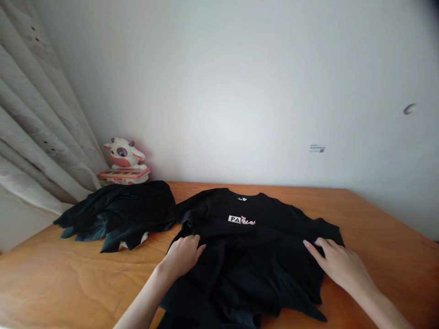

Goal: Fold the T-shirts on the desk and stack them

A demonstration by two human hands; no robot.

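A black T-shirt [254,256] lies spread on the wooden table, its neckline toward the wall and its lower part rumpled into folds. Across its chest is a small white and pink print [242,220] with letters. My left hand [183,256] has its fingers curled down on the shirt's left side, below the sleeve, closed on the cloth. On the opposite side, my right hand [338,262] grips the fabric just below the right sleeve, thumb reaching inward over the shirt. The fingertips of both hands are partly hidden.
A crumpled heap of dark clothing [133,210] lies at the left of the table [68,278]. Behind it stands a cow-shaped toy keyboard [125,162]. A pale curtain [37,114] hangs at the left, and a white wall [240,91] borders the table's far edge.
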